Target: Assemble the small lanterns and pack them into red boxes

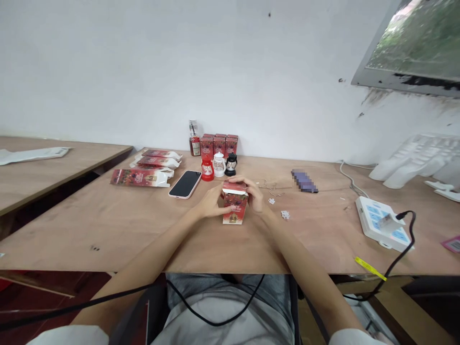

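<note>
A small red printed carton [234, 211] stands upright on the table near its front edge, its top flap partly raised and showing a white edge. My left hand [212, 203] holds the carton's left side, thumb across the front. My right hand [253, 194] wraps round the right side, with fingers over the top at the back. Behind the carton stand three little lanterns: a red lantern [207, 170], a white lantern [219, 165] and a black lantern [231, 164]. What is inside the carton is hidden.
Several closed red cartons [219, 145] and a bottle [194, 143] stand by the wall. Flattened cartons [140, 177] and a phone [185, 184] lie left; another phone [304, 181], small white tags [285, 214] and a power strip [373, 220] with a black cable lie right.
</note>
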